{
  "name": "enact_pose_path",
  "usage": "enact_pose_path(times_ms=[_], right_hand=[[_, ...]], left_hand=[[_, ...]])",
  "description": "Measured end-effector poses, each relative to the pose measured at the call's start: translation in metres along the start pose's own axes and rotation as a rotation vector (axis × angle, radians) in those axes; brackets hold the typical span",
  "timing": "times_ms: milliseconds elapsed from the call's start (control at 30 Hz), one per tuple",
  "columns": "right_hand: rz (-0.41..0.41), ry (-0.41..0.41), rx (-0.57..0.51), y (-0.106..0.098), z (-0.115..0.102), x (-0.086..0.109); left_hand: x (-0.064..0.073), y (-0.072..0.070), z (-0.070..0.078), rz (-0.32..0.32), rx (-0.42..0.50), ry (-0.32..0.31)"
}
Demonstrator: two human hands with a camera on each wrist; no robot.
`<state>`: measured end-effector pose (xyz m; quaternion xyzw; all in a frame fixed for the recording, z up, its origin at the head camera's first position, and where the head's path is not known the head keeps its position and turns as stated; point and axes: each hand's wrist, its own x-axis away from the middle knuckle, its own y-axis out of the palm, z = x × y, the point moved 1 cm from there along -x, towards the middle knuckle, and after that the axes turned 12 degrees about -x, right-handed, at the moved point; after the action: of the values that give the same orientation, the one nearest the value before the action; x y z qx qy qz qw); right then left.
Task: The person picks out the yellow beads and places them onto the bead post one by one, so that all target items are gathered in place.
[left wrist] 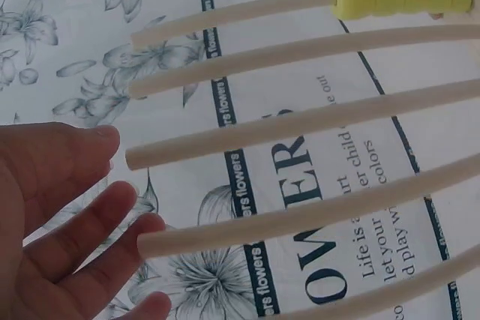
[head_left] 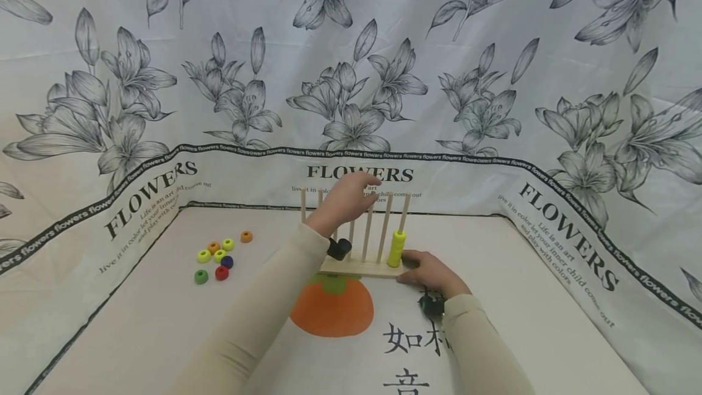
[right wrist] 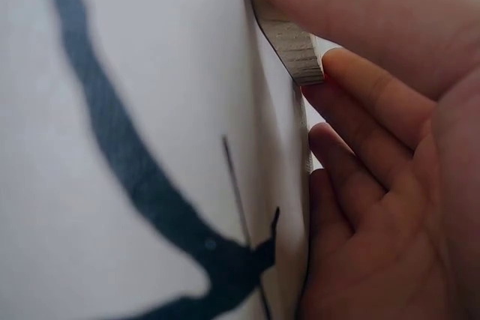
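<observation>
A wooden peg rack [head_left: 364, 269] with several upright dowels stands at the middle of the table. Stacked on its rightmost peg are several yellow beads [head_left: 397, 249]. My left hand [head_left: 351, 197] is raised by the peg tops, its fingers loosely spread and bent with no bead visible among them. In the left wrist view, the fingertips [left wrist: 152, 224] come right up to one peg's end [left wrist: 142, 245]. At the rack's right end, my right hand [head_left: 433, 273] grips the base, thumb at the near side and fingers round the end [right wrist: 300, 54].
Loose beads lie on the left of the table: orange [head_left: 246, 236], yellow [head_left: 204, 255], green [head_left: 201, 276], red [head_left: 222, 272] and blue [head_left: 227, 262]. The tablecloth carries an orange fruit print [head_left: 332, 309] and black characters. Flower-printed curtain [head_left: 471, 181] encloses the back and sides.
</observation>
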<state>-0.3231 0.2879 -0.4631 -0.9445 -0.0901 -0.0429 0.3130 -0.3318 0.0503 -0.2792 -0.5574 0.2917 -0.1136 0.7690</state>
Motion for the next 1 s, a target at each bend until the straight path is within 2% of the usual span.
enact_pose_path(times_ms=[167, 467, 733, 1000], right_hand=[[-0.003, -0.005, 0.009, 0.000, 0.000, 0.001], [0.014, -0.006, 0.015, 0.001, 0.001, 0.000], [0.017, -0.010, 0.018, 0.002, 0.001, 0.000], [0.014, -0.015, 0.023, 0.001, 0.003, -0.002]], left_hand=[[0.011, -0.006, -0.011, 0.017, -0.036, -0.051], [0.032, -0.010, -0.035, 0.106, -0.082, -0.084], [0.053, -0.009, -0.060, 0.267, -0.036, -0.105], [0.070, -0.013, -0.081, 0.338, 0.020, -0.119]])
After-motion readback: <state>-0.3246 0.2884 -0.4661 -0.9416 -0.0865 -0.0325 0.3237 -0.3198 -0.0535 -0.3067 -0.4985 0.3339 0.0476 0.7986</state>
